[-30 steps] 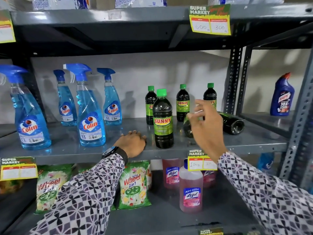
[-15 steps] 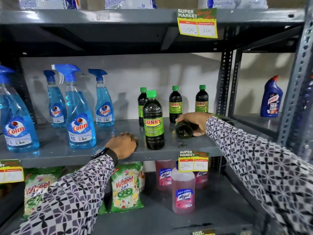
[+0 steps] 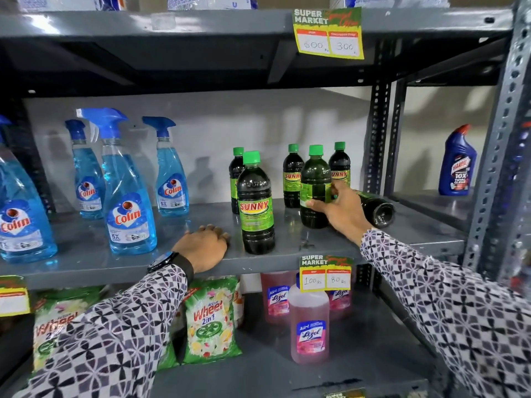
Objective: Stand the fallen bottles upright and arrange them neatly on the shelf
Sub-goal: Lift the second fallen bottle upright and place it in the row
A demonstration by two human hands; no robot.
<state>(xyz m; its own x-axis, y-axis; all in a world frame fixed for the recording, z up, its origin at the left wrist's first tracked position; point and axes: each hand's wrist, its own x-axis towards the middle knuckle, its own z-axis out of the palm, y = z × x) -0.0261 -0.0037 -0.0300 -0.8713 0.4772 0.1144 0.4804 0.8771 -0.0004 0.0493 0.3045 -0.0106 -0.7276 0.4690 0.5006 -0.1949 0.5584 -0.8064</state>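
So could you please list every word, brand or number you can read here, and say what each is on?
"SUNNY": front dark bottle
"Colin", "5X": spray bottle
"SUPER MARKET", "600", "300": upper price tag
"SUPER MARKET", "100", "80": lower price tag
"Active Wheel 2in1": detergent pouch
"Lizol": pink bottle
"10X": blue bottle; its brand is blurred
Bottle in the right hand: label unreadable
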